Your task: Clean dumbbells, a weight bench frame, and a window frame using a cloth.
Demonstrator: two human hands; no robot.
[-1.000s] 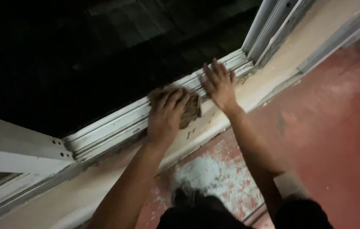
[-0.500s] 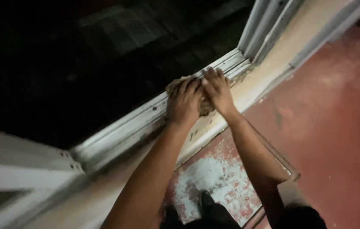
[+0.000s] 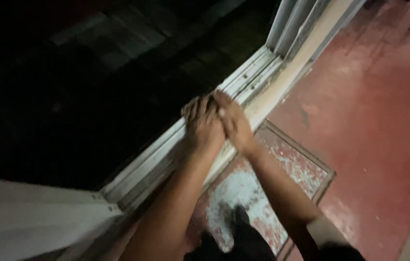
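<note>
The person is pressing both hands together on the white sliding-window track (image 3: 243, 82), which is running from 7 o'clock up to 1 o'clock across the view. The left hand (image 3: 204, 123) is lying flat, fingers spread, on the rails; the right hand (image 3: 233, 121) is overlapping it from 3 o'clock. Whether either is grasping anything underneath, I cannot tell: nothing is showing between them. Judging by the posture, they are bearing down on the rails mid-stroke, and carrying on along the channel would call for steady downward pressure. The red floor (image 3: 374, 121) is lying at 3 o'clock.
</note>
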